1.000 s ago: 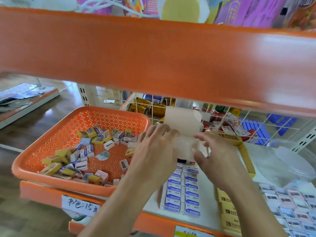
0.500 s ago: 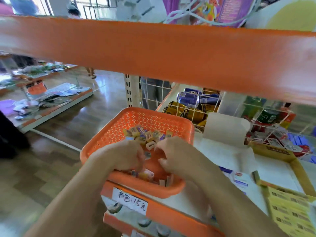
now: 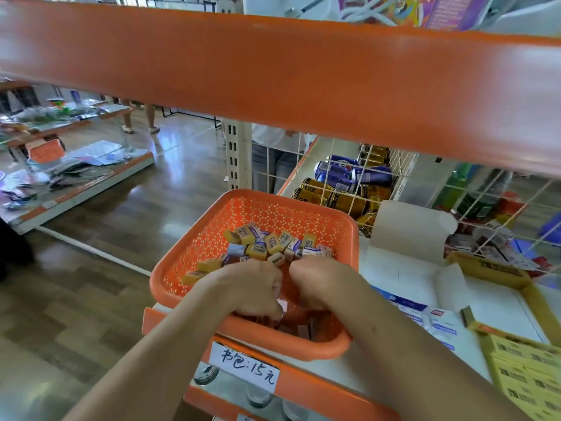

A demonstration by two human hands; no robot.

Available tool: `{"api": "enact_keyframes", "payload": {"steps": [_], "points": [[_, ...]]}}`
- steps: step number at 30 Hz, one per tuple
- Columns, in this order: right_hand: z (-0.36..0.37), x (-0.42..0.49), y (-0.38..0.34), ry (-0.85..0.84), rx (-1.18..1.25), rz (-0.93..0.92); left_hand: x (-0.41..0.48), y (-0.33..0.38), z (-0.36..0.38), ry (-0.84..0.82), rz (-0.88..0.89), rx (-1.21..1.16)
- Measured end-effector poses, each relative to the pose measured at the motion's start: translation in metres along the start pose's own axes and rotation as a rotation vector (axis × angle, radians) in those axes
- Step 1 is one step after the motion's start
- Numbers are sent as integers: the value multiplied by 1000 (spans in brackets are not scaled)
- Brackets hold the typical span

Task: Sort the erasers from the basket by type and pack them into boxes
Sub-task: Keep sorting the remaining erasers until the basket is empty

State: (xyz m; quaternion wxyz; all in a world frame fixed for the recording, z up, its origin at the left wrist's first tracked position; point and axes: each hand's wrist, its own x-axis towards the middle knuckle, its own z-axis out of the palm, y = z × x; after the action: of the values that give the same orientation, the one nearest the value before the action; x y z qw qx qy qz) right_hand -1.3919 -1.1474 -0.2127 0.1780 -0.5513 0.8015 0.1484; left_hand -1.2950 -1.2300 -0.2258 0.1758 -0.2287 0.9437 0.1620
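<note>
The erasers [image 3: 267,246] lie in a loose heap in the orange basket [image 3: 273,208], yellow ones and white-and-blue ones mixed together. Most are toward the far wall of the basket and a few are at its near wall, under the hands. The left hand [image 3: 252,290] and the right hand [image 3: 321,284] are both lowered into the near half of the basket, side by side and almost touching, with the fingers curled downward among the erasers. The fingertips are hidden behind the backs of the hands, so I cannot tell whether either hand grips an eraser or only rakes through them. A small pale piece shows at the edge of the left hand, but it is not clear if it is held. In my judgement the step in hand is the picking: gathering erasers of one type out of the mixed heap. Just to the right of the basket stands a white box [image 3: 394,278] with its lid raised, and what look like white-and-blue erasers lie in its near part. Further right of the basket is a yellow box [image 3: 485,267] with yellow ones in rows. The next move, I think, asks the hands to close on one type only, lift those erasers over the right rim of the basket and lay them neatly in the matching box, without dragging other types along. A paper label [image 3: 246,364] hangs just below the near rim of the basket.
</note>
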Motion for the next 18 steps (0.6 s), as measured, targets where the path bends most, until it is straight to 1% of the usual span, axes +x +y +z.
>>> {"api": "enact_keyframes", "payload": {"steps": [2,4,5,9,12,15,18], "points": [[0,-1,0,41,32,4,-1,-3,-2,66,10,-75],[-1,-4,1,132,95,1,-4,-8,-8,172,14,-192],[-2,-6,3,210,137,-10,-6,-11,-10,238,20,-238],[-6,-34,23,532,573,-47,-17,-5,-20,494,112,-402],[1,-65,44,607,827,-14,-26,18,-25,639,193,-525],[21,-89,61,666,1076,33,-30,51,-25,680,291,-619],[44,-112,82,743,1315,78,-26,87,-19,679,358,-613]]}}
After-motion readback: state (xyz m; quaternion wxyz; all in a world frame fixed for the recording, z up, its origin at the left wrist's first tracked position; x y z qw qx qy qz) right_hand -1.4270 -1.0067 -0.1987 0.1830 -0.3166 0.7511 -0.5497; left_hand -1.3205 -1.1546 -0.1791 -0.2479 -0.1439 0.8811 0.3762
